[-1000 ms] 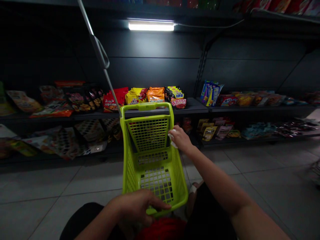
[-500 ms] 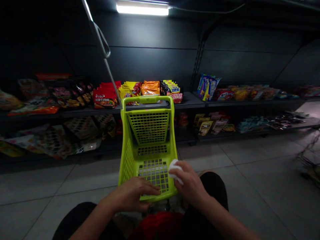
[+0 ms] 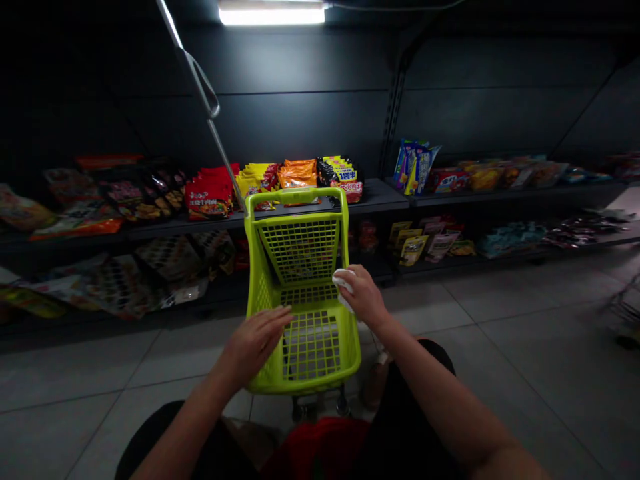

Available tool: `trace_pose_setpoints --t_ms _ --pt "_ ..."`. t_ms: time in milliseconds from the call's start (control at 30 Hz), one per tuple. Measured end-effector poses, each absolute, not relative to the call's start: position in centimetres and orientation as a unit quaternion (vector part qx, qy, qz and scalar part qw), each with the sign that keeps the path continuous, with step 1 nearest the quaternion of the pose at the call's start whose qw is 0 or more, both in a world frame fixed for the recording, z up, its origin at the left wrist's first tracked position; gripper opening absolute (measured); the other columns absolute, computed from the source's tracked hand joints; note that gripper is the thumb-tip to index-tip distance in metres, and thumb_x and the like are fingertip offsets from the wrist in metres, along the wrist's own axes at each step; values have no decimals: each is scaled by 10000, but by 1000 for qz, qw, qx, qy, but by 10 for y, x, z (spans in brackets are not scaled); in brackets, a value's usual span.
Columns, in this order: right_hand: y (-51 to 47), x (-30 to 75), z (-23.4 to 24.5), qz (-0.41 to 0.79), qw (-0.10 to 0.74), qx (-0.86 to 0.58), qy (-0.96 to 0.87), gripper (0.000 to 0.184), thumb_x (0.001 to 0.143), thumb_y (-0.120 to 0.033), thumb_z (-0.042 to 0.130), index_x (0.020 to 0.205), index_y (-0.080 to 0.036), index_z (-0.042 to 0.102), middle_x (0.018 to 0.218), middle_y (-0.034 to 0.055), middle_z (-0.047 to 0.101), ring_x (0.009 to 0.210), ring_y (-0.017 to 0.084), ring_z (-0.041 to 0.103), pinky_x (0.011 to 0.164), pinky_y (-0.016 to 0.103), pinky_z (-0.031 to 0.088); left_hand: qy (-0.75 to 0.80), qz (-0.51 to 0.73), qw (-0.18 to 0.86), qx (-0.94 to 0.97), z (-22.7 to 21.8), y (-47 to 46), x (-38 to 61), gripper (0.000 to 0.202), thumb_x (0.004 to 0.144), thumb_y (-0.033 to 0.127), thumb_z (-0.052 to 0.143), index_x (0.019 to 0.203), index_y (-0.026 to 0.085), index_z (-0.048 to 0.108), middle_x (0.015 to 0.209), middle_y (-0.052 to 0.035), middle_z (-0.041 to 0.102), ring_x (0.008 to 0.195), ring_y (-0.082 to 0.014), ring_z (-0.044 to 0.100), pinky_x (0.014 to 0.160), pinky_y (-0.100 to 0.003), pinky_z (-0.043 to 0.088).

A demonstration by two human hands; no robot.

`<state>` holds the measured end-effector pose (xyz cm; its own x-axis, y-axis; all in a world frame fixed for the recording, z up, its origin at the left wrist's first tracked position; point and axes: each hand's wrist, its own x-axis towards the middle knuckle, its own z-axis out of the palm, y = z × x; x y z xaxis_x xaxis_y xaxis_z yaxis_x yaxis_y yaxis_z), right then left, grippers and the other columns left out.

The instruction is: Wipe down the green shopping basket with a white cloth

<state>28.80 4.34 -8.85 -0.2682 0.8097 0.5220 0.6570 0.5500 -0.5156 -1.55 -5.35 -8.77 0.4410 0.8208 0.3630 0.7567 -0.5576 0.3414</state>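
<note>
A lime-green plastic shopping trolley basket (image 3: 253, 280) stands in front of me on small wheels, and it looks empty. My left hand (image 3: 255, 343) lies open over its left wall, fingers spread, holding nothing. My right hand (image 3: 363, 297) is pinched around a white tissue (image 3: 343, 287), just above the basket's right side. A thin metal pull handle (image 3: 213, 120) rises from the basket's far left corner.
Dark metal shelves (image 3: 383, 195) hold many snack packets, including red noodle packs (image 3: 210, 193), behind the basket. Grey floor tiles (image 3: 500, 360) spread to both sides. A wire basket (image 3: 623, 307) shows at the right edge. My red top (image 3: 315, 447) fills the bottom.
My right hand with the tissue has moved forward again after drawing back toward me. My left hand has slid from the basket's near rim up to its left side. The view has tilted slightly.
</note>
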Motion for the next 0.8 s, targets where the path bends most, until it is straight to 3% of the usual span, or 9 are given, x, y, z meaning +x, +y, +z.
trace_pose_setpoints --t_ms 100,200,300,433,533,667,800 --pt "24 283 -93 102 383 -464 -792 310 900 -154 621 1175 -283 681 1217 73 614 1172 228 567 1028 381 479 547 345 8 763 -93 -20 -40 467 1012 363 426 1452 231 509 1559 -87 497 1507 -255 359 1236 -525 301" --pt "-4 290 -96 116 354 -428 -823 331 899 -148 628 1195 -292 669 1248 65 625 1188 222 572 1019 374 489 614 372 13 696 -93 15 -56 561 992 385 409 1512 177 425 1627 -129 383 1521 -275 328 1242 -525 291" --pt "-16 300 -89 125 324 -419 -839 339 896 -170 649 1210 -295 665 1251 65 632 1172 210 600 978 349 516 625 366 2 689 -88 42 -59 580 975 357 403 1513 141 420 1636 -152 358 1536 -292 290 1256 -523 253" --pt "-3 300 -60 132 239 -413 -869 311 883 -173 657 1161 -310 689 1140 33 686 1052 186 667 876 306 540 626 351 -12 696 -81 69 -55 635 957 313 414 1564 146 329 1664 -141 305 1559 -293 220 1271 -511 213" --pt "31 280 -34 137 247 -396 -874 355 891 -195 662 1230 -300 646 1171 33 695 1067 191 671 906 323 531 659 351 -10 666 -79 85 -53 758 924 304 485 1604 121 202 1687 -179 216 1568 -334 154 1267 -541 197" --pt "104 237 -6 108 336 -388 -851 305 899 -188 662 1198 -240 626 1225 55 654 1124 198 631 961 325 503 686 331 -5 648 -77 92 -44 841 891 284 576 1609 117 172 1694 -223 130 1560 -385 149 1230 -572 262" --pt "176 179 14 53 396 -382 -834 285 925 -206 646 1209 -196 617 1253 87 596 1176 206 569 1023 322 451 702 291 56 648 -76 83 -30 776 883 130 502 1610 199 238 1705 -182 -107 1483 -380 374 1094 -494 484"
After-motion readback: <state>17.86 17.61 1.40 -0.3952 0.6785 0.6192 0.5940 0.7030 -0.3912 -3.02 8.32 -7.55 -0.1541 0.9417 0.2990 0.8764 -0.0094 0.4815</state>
